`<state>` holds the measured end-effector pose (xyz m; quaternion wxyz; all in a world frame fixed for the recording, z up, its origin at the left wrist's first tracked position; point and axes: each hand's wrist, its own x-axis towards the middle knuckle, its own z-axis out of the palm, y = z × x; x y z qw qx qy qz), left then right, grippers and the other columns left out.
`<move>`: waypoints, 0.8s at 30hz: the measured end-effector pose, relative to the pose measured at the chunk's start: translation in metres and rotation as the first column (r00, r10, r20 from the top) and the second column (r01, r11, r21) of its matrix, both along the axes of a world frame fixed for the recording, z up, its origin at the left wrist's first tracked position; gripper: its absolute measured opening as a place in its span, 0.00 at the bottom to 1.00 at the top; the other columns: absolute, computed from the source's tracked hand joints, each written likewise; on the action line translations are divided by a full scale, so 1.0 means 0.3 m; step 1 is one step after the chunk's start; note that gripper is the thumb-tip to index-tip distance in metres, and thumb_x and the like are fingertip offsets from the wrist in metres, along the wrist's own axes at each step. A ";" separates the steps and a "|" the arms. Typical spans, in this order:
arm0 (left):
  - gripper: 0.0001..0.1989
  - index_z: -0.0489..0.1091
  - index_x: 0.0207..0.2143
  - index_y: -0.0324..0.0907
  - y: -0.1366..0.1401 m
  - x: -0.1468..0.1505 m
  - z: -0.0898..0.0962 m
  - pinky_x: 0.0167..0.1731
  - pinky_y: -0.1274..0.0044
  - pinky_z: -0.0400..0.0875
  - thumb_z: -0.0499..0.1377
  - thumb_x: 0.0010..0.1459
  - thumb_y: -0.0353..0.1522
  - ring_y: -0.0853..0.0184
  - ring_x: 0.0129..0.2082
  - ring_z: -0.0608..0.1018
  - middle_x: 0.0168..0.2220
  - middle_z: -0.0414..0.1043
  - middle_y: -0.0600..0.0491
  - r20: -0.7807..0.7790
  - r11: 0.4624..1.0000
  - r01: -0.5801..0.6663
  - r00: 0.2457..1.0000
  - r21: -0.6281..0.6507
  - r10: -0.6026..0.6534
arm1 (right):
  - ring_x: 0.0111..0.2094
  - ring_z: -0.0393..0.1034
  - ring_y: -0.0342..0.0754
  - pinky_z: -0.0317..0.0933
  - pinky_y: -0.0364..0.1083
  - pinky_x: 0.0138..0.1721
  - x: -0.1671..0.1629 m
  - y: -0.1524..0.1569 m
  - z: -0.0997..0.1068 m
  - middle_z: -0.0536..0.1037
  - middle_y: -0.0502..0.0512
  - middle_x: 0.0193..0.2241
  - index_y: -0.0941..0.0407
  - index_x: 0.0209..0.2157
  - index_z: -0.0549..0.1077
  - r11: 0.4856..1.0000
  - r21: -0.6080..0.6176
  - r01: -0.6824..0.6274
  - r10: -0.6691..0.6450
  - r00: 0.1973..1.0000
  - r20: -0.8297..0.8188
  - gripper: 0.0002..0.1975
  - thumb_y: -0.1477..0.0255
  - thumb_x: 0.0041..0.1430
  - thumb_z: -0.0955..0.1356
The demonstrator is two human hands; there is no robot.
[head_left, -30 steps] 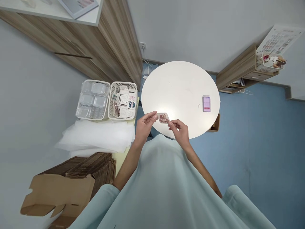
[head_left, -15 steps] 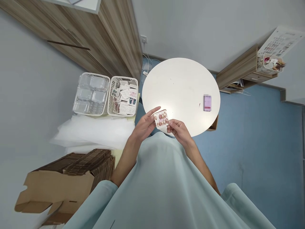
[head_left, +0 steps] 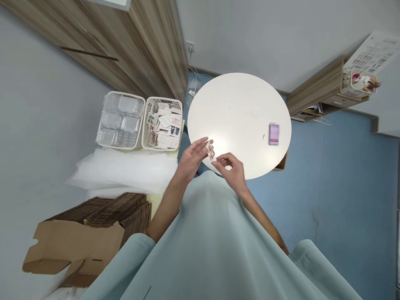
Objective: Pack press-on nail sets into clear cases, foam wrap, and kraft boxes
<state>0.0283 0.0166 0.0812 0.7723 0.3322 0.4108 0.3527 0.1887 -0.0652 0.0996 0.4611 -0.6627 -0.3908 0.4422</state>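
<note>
Small white card with reddish-gold pieces [head_left: 211, 151], pinched in half-open left hand [head_left: 189, 161], over near edge of round white table [head_left: 242, 104]; cannot tell if also gripped by curled right hand [head_left: 234, 171]. Probably light, stiff; best held by edges.

I see a small, rectangular white card of glossy reddish-gold ovals [head_left: 211, 151], tilted, over the near edge of the round white table [head_left: 243, 110].

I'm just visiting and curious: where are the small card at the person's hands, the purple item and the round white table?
Small card [head_left: 211, 151]: head view, on its decorated face.
Purple item [head_left: 274, 134]: head view, middle of its upper face.
Round white table [head_left: 240, 110]: head view, bare tabletop.
</note>
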 end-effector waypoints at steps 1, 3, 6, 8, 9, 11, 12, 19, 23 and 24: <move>0.30 0.76 0.60 0.46 -0.002 0.003 0.001 0.64 0.61 0.69 0.73 0.59 0.46 0.52 0.64 0.76 0.67 0.74 0.42 -0.016 1.000 -0.002 1.000 0.004 0.002 | 0.33 0.74 0.47 0.72 0.49 0.41 -0.009 -0.002 0.003 0.82 0.51 0.36 0.51 0.37 0.79 0.999 0.028 -0.024 0.023 0.999 0.047 0.15 0.55 0.61 0.77; 0.30 0.76 0.60 0.46 -0.004 0.010 0.006 0.65 0.61 0.69 0.73 0.59 0.47 0.51 0.66 0.75 0.67 0.73 0.42 -0.041 1.000 -0.004 0.999 0.015 0.005 | 0.33 0.74 0.47 0.72 0.49 0.40 -0.024 -0.002 0.005 0.82 0.52 0.37 0.51 0.36 0.80 0.996 0.073 -0.051 0.041 0.990 0.134 0.13 0.56 0.63 0.76; 0.31 0.77 0.60 0.45 -0.003 0.014 0.017 0.64 0.62 0.70 0.73 0.58 0.47 0.50 0.67 0.74 0.68 0.73 0.42 -0.080 0.999 -0.011 0.997 0.047 0.015 | 0.33 0.75 0.48 0.73 0.50 0.39 -0.033 0.000 0.001 0.83 0.53 0.37 0.51 0.37 0.81 0.993 0.103 -0.049 0.026 0.976 0.218 0.12 0.56 0.65 0.75; 0.30 0.78 0.59 0.45 0.002 0.011 0.024 0.62 0.62 0.72 0.73 0.58 0.48 0.50 0.66 0.75 0.67 0.74 0.42 -0.110 0.998 -0.016 0.994 0.068 0.024 | 0.34 0.76 0.48 0.73 0.50 0.40 -0.030 0.001 0.005 0.83 0.53 0.36 0.51 0.37 0.81 0.993 0.111 -0.035 0.010 0.975 0.220 0.12 0.56 0.66 0.74; 0.29 0.79 0.58 0.45 0.004 0.009 0.026 0.61 0.62 0.73 0.72 0.58 0.49 0.51 0.65 0.76 0.66 0.75 0.43 -0.127 0.997 -0.023 0.991 0.077 0.033 | 0.34 0.76 0.48 0.73 0.50 0.40 -0.025 0.002 0.009 0.83 0.53 0.36 0.51 0.37 0.82 0.993 0.111 -0.024 0.001 0.979 0.206 0.13 0.56 0.67 0.74; 0.28 0.81 0.56 0.45 0.009 0.003 0.026 0.57 0.64 0.75 0.72 0.59 0.50 0.53 0.61 0.79 0.63 0.78 0.43 -0.168 0.994 -0.058 0.983 0.089 0.072 | 0.34 0.76 0.48 0.73 0.50 0.40 -0.009 0.007 0.019 0.83 0.53 0.35 0.51 0.36 0.82 0.995 0.095 0.012 -0.027 0.986 0.163 0.14 0.55 0.67 0.74; 0.27 0.81 0.54 0.45 0.012 0.000 0.024 0.54 0.65 0.76 0.72 0.58 0.49 0.54 0.58 0.81 0.60 0.80 0.43 -0.192 0.992 -0.088 0.976 0.093 0.105 | 0.33 0.77 0.48 0.73 0.50 0.40 0.000 0.010 0.023 0.82 0.53 0.34 0.51 0.35 0.82 0.996 0.076 0.037 -0.047 0.990 0.135 0.14 0.55 0.66 0.74; 0.24 0.84 0.43 0.40 0.019 -0.011 0.014 0.37 0.72 0.76 0.76 0.50 0.46 0.66 0.34 0.81 0.37 0.84 0.47 -0.267 0.964 -0.250 0.927 0.086 0.264 | 0.31 0.78 0.49 0.72 0.49 0.37 0.049 0.027 0.003 0.81 0.51 0.31 0.52 0.33 0.81 0.992 -0.099 0.078 -0.090 0.988 -0.124 0.18 0.51 0.60 0.77; 0.21 0.84 0.42 0.41 0.019 -0.017 0.034 0.39 0.71 0.77 0.76 0.52 0.46 0.65 0.34 0.80 0.36 0.83 0.49 -0.275 0.970 -0.200 0.933 0.139 0.232 | 0.31 0.78 0.49 0.72 0.49 0.37 0.049 0.025 -0.013 0.81 0.51 0.30 0.52 0.34 0.80 0.991 -0.116 0.064 -0.083 0.983 -0.166 0.20 0.49 0.60 0.77; 0.20 0.84 0.42 0.41 0.018 -0.020 0.038 0.40 0.70 0.78 0.75 0.53 0.46 0.65 0.35 0.81 0.36 0.83 0.49 -0.282 0.970 -0.176 0.935 0.166 0.217 | 0.30 0.78 0.48 0.72 0.49 0.37 0.050 0.025 -0.016 0.82 0.51 0.30 0.52 0.35 0.79 0.992 -0.118 0.054 -0.075 0.981 -0.179 0.20 0.49 0.60 0.77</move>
